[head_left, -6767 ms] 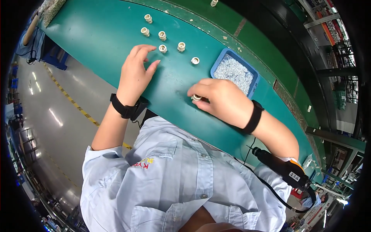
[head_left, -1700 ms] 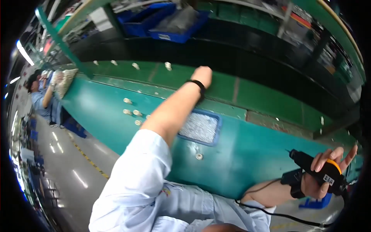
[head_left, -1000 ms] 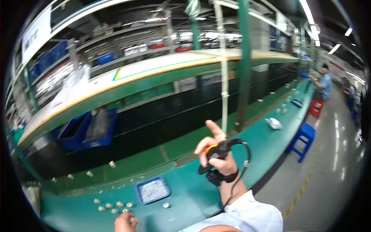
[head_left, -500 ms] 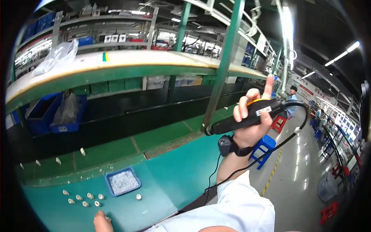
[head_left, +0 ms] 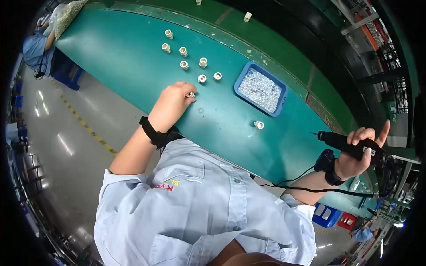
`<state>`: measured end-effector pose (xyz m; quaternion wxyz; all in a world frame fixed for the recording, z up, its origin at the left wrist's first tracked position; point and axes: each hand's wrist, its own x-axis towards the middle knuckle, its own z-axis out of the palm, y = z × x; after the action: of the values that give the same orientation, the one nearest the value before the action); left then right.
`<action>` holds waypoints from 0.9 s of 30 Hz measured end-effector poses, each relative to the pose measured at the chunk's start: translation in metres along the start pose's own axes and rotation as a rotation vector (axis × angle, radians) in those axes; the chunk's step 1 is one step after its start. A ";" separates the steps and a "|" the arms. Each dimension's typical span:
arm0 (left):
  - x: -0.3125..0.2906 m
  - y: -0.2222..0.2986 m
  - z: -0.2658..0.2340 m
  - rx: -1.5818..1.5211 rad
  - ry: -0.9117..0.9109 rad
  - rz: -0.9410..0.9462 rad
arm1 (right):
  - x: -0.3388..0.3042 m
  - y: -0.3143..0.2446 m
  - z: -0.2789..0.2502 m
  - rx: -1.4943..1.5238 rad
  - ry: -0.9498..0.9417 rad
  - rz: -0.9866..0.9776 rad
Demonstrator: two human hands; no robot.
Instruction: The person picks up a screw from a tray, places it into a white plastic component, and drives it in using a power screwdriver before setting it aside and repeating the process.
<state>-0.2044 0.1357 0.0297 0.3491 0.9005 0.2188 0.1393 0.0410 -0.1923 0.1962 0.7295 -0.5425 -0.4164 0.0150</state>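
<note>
Fingertips of my left hand [head_left: 172, 103] pinch a small white cylindrical fitting [head_left: 190, 94] at the green tabletop. Beyond it stand several similar fittings [head_left: 203, 62] with round open ends, set apart from one another. My right hand [head_left: 355, 162] is wrapped round a black electric screwdriver [head_left: 341, 142], index finger stretched out. The driver's thin bit points left, over the table's right part, touching nothing. Between my hands a single white fitting [head_left: 259, 125] stands near a blue tray [head_left: 281, 101] filled with small shiny metal pieces, too small to tell apart.
A black cable [head_left: 328, 190] runs from the driver past my right forearm. More white fittings [head_left: 247, 17] stand on the green ledge [head_left: 275, 40] beyond the table. At the far left a person [head_left: 37, 51] sits by a bag [head_left: 66, 17]. Blue stool [head_left: 326, 216] at lower right.
The view has tilted down onto the table and my body. My left hand now shows fully, pinching a fitting. The screwdriver stays in my right hand, now lower in view.
</note>
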 end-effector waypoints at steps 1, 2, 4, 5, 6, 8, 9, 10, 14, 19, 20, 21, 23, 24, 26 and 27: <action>0.001 -0.006 0.001 0.011 -0.004 -0.019 | 0.004 0.008 0.001 0.023 -0.021 -0.022; 0.001 -0.009 0.000 0.000 0.040 -0.026 | 0.007 0.011 0.002 0.043 -0.037 -0.049; 0.002 -0.013 -0.002 -0.025 0.130 -0.030 | 0.009 0.016 0.005 0.071 -0.045 -0.072; 0.004 -0.014 -0.002 -0.016 0.125 -0.035 | 0.011 0.018 0.005 0.068 -0.043 -0.089; 0.008 -0.015 -0.001 -0.010 0.121 -0.055 | 0.012 0.021 0.004 0.064 -0.040 -0.106; 0.013 -0.015 -0.004 0.004 0.115 -0.092 | 0.012 0.024 0.005 0.068 -0.030 -0.120; 0.014 -0.014 -0.004 0.013 0.110 -0.096 | 0.011 0.026 0.005 0.044 -0.027 -0.103; 0.015 -0.012 -0.004 0.017 0.092 -0.091 | 0.010 0.028 0.005 0.020 -0.025 -0.086; 0.021 -0.013 -0.004 0.020 0.058 -0.076 | 0.008 0.037 -0.009 0.015 -0.044 -0.040; 0.019 -0.001 -0.003 0.044 0.049 -0.083 | -0.009 0.012 -0.037 -0.070 0.107 -0.153; 0.017 0.002 -0.003 0.068 0.047 -0.093 | -0.015 0.002 -0.044 -0.047 0.123 -0.240; 0.015 0.006 -0.005 0.079 0.051 -0.083 | -0.022 -0.009 -0.052 -0.027 0.139 -0.328; 0.010 0.021 -0.011 0.156 0.088 -0.072 | -0.036 -0.032 -0.069 -0.006 0.162 -0.420; 0.010 0.029 -0.015 0.190 0.102 -0.062 | -0.043 -0.047 -0.078 -0.047 0.199 -0.382; 0.013 0.050 -0.029 0.219 0.104 -0.038 | -0.053 -0.065 -0.090 -0.134 0.270 -0.299; 0.017 0.066 -0.036 0.246 0.107 -0.019 | -0.054 -0.066 -0.089 -0.145 0.284 -0.307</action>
<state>-0.1849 0.1214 0.1028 0.2254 0.9256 0.2612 0.1559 0.0329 -0.3148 0.2112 0.7334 -0.5206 -0.3873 -0.2027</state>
